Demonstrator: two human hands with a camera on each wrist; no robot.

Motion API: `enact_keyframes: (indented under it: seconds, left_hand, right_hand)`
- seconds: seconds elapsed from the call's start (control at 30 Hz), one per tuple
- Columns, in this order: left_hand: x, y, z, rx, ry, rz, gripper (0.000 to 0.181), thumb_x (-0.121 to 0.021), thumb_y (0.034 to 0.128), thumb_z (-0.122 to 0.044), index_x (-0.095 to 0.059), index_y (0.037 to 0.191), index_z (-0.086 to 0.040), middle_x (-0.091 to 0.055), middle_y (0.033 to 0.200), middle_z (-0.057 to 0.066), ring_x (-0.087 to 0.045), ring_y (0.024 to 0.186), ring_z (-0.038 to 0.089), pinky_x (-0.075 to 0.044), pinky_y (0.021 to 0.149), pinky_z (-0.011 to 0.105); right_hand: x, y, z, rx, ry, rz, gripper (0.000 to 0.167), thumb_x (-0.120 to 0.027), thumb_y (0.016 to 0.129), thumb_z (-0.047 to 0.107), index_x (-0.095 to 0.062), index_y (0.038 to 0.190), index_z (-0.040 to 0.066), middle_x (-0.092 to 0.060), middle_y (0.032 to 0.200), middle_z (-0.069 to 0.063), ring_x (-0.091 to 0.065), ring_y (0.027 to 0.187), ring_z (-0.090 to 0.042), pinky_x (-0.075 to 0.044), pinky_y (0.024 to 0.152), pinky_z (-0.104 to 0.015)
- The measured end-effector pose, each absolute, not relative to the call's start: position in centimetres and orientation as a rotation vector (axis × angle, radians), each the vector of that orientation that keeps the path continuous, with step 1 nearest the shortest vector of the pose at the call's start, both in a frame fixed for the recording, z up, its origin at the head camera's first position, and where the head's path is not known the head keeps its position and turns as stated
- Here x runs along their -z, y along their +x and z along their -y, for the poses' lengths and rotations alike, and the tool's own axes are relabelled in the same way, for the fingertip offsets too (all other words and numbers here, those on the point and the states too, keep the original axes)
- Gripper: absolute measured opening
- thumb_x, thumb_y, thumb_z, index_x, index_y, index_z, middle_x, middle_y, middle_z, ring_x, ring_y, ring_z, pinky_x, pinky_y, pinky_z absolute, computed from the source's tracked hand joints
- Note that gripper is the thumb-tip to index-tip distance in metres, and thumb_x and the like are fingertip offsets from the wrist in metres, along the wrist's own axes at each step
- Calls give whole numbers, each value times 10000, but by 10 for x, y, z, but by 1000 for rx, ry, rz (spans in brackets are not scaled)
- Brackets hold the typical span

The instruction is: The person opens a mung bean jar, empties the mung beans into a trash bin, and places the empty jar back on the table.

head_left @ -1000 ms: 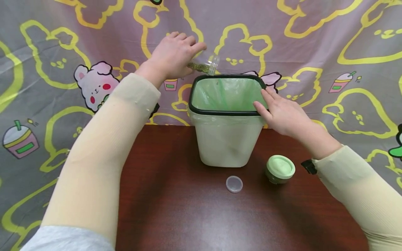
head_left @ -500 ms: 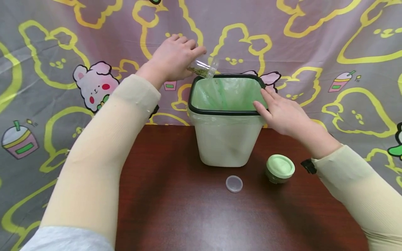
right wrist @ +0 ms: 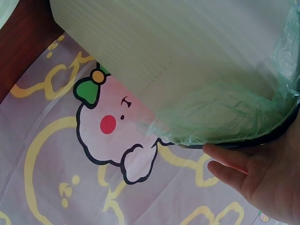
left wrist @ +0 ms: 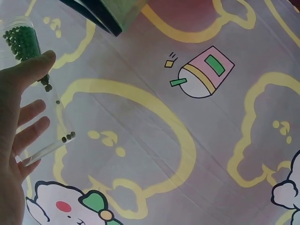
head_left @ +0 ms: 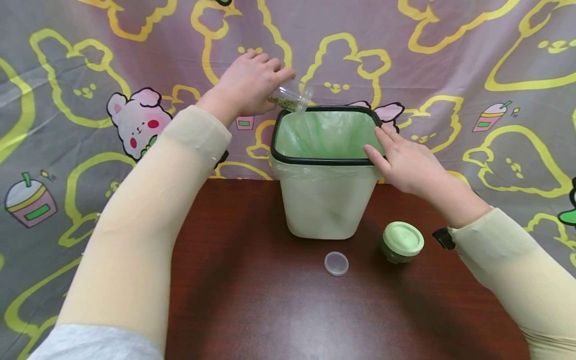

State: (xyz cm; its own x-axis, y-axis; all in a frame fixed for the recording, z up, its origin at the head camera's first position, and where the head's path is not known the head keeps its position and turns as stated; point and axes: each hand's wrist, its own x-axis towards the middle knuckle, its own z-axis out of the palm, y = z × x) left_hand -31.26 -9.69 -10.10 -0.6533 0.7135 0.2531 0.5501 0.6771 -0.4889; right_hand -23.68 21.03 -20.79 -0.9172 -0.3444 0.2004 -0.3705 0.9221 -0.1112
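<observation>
My left hand [head_left: 252, 82] grips a clear plastic jar [head_left: 291, 99], uncapped and tipped with its mouth low over the back left rim of a white trash bin [head_left: 326, 202]. Small round green grains [left wrist: 23, 43], like mung beans, lie bunched toward the jar's mouth in the left wrist view; a few cling near its base. On the bin's right rim rests my right hand [head_left: 411, 162], its fingers extended along the black rim. A green bag [head_left: 333, 132] lines the bin. My left fingers partly cover the jar, and the bin's bottom is hidden.
On the dark wooden table [head_left: 288, 315], a clear round lid [head_left: 336, 264] lies in front of the bin. A small jar with a pale green lid [head_left: 402, 240] stands at its right. A patterned cloth [head_left: 427, 60] hangs close behind.
The jar has tilted further, its mouth dipping slightly and the grains shifting toward the opening. My right hand and the bin have stayed in place.
</observation>
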Motion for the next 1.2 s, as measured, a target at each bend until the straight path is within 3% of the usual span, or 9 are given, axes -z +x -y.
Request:
enact_keyframes:
  seconds: [0.17,0.47,0.77,1.2]
  left_hand:
    - [99,-312,96,-476,-947,2451,572,-654,877,-165,-435,1400,-91,-543,1225,194,-482,1179,412,-305,1058,526]
    - [97,-312,94,-595,-1002,2417,583,-683,890,-213,-420,1392,-77,-532,1158,217,-485,1114,430,-290,1044,549]
    - [99,-312,99,-545,-983,2451,587,-668,889,-193,-419,1407,-68,-529,1236,219,-466,1171,435,-285,1061,542]
    - [95,-310,95,-512,-974,2415,556,-653,886,-173,-434,1387,-75,-540,1217,211,-486,1148,424,-302,1046,532]
  right_hand:
    - [208,-237,-211,-218,547,2901,759,-181,1027,534,-216,1510,-51,-161,1563,-260,-201,1414,-418,-284,1016,-625]
    - [207,-237,-210,-224,534,2916,771,-177,1022,549,-203,1517,-42,-147,1569,-253,-195,1415,-420,-281,1014,-631]
    - [207,-237,-210,-227,533,2917,771,-174,1021,552,-201,1519,-36,-145,1572,-246,-196,1415,-420,-280,1017,-628]
    - [207,-236,-211,-220,536,2913,766,-178,1025,542,-215,1512,-47,-156,1565,-258,-202,1412,-424,-280,1019,-626]
